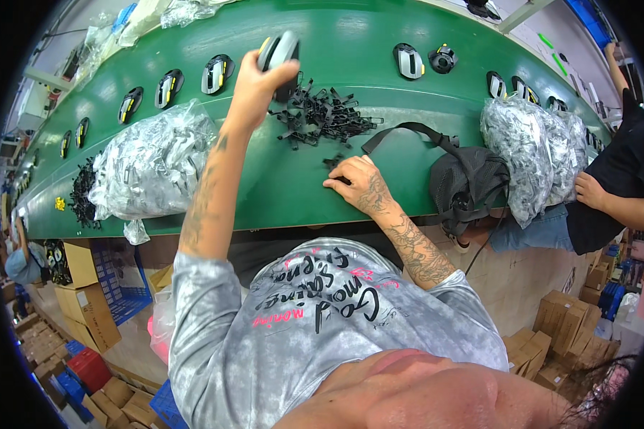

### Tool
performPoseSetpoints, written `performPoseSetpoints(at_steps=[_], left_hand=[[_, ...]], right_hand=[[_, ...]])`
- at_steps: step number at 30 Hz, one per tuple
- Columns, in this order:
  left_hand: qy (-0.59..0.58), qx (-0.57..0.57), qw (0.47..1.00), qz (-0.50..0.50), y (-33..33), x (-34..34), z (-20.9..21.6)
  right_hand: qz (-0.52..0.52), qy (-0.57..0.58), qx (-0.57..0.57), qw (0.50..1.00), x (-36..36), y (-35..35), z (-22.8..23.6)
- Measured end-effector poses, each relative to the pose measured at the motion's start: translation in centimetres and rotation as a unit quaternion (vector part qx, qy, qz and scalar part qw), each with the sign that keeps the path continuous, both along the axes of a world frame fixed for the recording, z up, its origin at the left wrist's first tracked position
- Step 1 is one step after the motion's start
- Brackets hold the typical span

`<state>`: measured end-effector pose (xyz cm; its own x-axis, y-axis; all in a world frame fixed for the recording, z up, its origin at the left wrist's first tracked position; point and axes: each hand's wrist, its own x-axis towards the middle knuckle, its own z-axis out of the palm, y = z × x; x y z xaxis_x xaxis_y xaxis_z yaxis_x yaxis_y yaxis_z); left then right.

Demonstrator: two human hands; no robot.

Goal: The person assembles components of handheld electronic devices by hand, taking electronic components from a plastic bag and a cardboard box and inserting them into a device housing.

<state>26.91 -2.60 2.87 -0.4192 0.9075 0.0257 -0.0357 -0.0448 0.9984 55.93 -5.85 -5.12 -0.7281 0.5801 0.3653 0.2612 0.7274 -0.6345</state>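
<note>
Table edge: a loose piece swept back by the right wrist could drop off the near side of the green table (283,204).
Right hand (363,184): low over the table, thumb and fingers curled toward each other; whether they pinch anything, I cannot tell.
Small black piece (331,163): blurred, at those fingertips, touching or just beyond them.
Strap (415,127): its end lies just beyond the right hand; a careless reach could snag it and drag the black bag (452,179).
Pile of black parts (325,118): tangled, so lifting one could pull out several.
Left hand (252,82): partly closed, thumb and fingers clasping a grey-and-black device (285,51) from opposite sides.
Held device: tilted, blurred, beside the pile's far left end; a weak grip could let it fall.
</note>
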Motion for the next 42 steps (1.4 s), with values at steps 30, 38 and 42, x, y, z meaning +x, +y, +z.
performPoseSetpoints(at_steps=[30,38,42], left_hand=[[-0.413,0.017,0.911,-0.001,-14.7,7.8,-6.7],[-0.401,0.054,0.911,-0.086,-15.1,7.9,-10.0],[-0.381,0.033,0.922,-0.068,-15.0,8.3,-9.8]], right_hand=[[-0.018,0.25,-0.661,0.707,-2.4,-0.6,4.0],[-0.052,0.043,-0.499,0.864,-4.8,-0.4,5.1],[-0.067,0.063,-0.466,0.88,-4.6,0.0,4.8]])
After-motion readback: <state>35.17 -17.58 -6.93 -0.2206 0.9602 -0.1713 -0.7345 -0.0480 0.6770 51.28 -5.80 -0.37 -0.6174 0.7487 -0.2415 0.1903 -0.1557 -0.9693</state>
